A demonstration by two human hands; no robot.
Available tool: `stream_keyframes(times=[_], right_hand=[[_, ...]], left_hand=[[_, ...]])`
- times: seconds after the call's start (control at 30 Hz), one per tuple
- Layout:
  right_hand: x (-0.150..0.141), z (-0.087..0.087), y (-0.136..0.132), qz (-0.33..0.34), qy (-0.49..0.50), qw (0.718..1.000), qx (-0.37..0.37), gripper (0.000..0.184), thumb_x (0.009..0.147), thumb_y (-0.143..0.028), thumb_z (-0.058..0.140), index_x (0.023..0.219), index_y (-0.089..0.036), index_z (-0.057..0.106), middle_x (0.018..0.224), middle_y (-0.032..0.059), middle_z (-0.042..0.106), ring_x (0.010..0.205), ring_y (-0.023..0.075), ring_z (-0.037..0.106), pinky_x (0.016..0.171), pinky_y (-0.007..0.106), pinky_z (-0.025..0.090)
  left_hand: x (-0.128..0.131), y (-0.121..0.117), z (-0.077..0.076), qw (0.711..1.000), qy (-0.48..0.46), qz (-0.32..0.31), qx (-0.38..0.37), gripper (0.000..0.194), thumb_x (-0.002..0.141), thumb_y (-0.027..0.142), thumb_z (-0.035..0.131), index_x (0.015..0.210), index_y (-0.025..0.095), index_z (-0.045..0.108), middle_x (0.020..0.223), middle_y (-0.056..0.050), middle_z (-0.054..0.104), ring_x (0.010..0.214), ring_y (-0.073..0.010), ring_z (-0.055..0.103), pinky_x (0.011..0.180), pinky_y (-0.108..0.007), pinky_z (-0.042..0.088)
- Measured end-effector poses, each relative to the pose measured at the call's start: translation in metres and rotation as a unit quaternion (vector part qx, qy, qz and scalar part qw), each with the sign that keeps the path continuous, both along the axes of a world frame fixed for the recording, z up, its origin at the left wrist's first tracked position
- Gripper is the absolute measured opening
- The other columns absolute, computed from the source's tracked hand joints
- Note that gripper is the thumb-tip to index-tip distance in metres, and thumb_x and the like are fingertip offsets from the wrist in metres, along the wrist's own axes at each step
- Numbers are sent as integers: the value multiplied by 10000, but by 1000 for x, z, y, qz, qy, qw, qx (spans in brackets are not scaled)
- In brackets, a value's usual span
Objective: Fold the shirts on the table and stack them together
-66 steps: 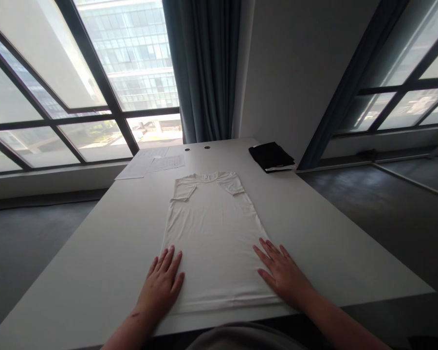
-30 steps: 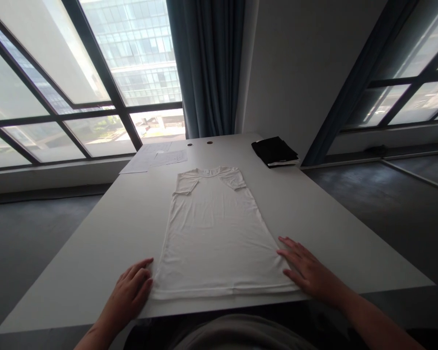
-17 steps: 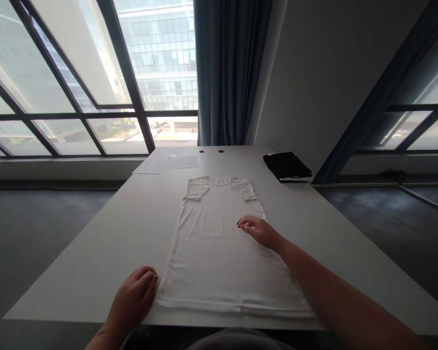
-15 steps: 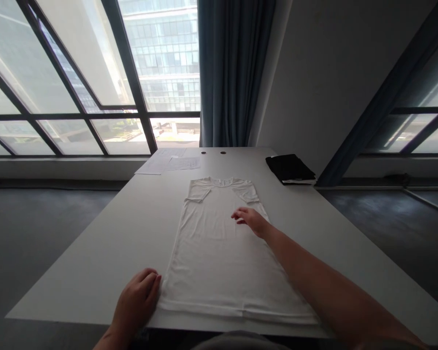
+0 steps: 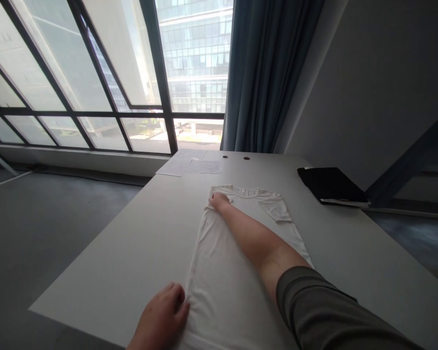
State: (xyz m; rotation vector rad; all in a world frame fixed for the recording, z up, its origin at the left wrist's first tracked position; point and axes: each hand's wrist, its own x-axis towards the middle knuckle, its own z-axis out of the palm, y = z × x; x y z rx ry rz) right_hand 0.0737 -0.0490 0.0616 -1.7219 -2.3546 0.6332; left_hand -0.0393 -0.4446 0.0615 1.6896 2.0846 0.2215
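A white short-sleeved T-shirt (image 5: 222, 272) lies flat on the table, its neckline at the far end and its sleeves folded inward over the body. My right hand (image 5: 219, 200) reaches across it to the far left shoulder and sleeve, its fingers closed on the fabric there. That sleeve is largely covered by the hand. At the near left side edge, my left hand (image 5: 164, 313) is curled with thumb and fingertips pinching the shirt's border. My right forearm hides part of the shirt's middle and right side.
The white table (image 5: 131, 253) extends on both sides of the shirt. Paper sheets (image 5: 204, 166) lie at its far left, near two round cable holes. A black folder (image 5: 334, 185) rests at the far right. Beyond stand a blue curtain (image 5: 266, 78) and windows.
My right hand has moved forward and left from above the shirt's middle to its far left shoulder, closing on the fabric. My left hand stays by the near left edge. The view has shifted left.
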Motion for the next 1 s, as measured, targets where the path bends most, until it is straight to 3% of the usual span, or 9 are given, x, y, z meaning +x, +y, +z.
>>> stream_keyframes(times=[0.2, 0.3, 0.37, 0.5, 0.63, 0.77, 0.87, 1.0], right_hand=[[-34, -13, 32, -12, -57, 998, 9, 602, 998, -455, 555, 1501, -137, 465, 1486, 240, 546, 1313, 333, 552, 1062, 475, 453], [-40, -15, 44, -13, -73, 997, 14, 611, 1035, -396, 488, 1574, -132, 371, 1464, 257, 558, 1302, 338, 569, 1053, 486, 453], [-43, -16, 50, 0, -81, 997, 16, 527, 1065, -369, 444, 1550, -162, 428, 1433, 230, 593, 1286, 325, 590, 1054, 488, 456], [-46, -13, 62, 28, -92, 995, 21, 440, 1058, -462, 549, 1393, -183, 600, 1385, 141, 634, 1243, 288, 623, 1054, 519, 502], [-36, -4, 73, 44, -89, 994, 41, 416, 1012, -464, 655, 1289, -153, 657, 1335, 119, 652, 1194, 261, 645, 1039, 500, 535], [-7, 12, 82, 57, -72, 993, 76, 341, 1045, -398, 584, 1222, -136, 712, 1314, 144, 687, 1191, 246, 647, 1043, 424, 498], [24, 21, 87, 49, -59, 992, 103, 364, 1051, -291, 479, 1194, -110, 760, 1310, 187, 708, 1187, 242, 645, 979, 316, 456], [70, 23, 89, 24, -55, 991, 119, 423, 1030, -331, 443, 1153, -122, 790, 1234, 171, 749, 1100, 231, 673, 876, 276, 444]], left_hand=[[-5, -7, -6, 994, -94, 45, -36, 41, 912, 214, 562, 943, 240, 564, 833, 9, 711, 750, -145, 663, 685, -223, 417], [-10, -13, -13, 988, -131, 67, -53, 279, 875, 194, 597, 1150, 236, 588, 860, 19, 710, 762, -135, 667, 701, -208, 440], [-13, -17, -16, 985, -146, 68, -59, 322, 868, 211, 594, 1188, 230, 620, 853, 16, 712, 777, -142, 666, 716, -214, 449], [-16, -23, -13, 984, -157, 54, -57, 164, 868, 289, 573, 949, 210, 693, 804, 1, 714, 766, -156, 637, 708, -230, 442], [-12, -26, 1, 984, -163, 63, -25, 213, 867, 375, 574, 918, 199, 682, 779, -3, 693, 749, -161, 612, 697, -239, 446], [-3, -25, 25, 981, -185, 43, 24, 275, 898, 450, 556, 921, 210, 688, 819, -28, 696, 769, -176, 626, 722, -262, 477], [8, -22, 45, 981, -189, 4, 54, 254, 920, 448, 555, 913, 230, 686, 837, -31, 698, 783, -177, 630, 738, -267, 491], [32, -13, 68, 985, -148, -67, 48, 164, 915, 351, 566, 874, 244, 685, 846, -23, 692, 764, -159, 611, 736, -257, 486]])
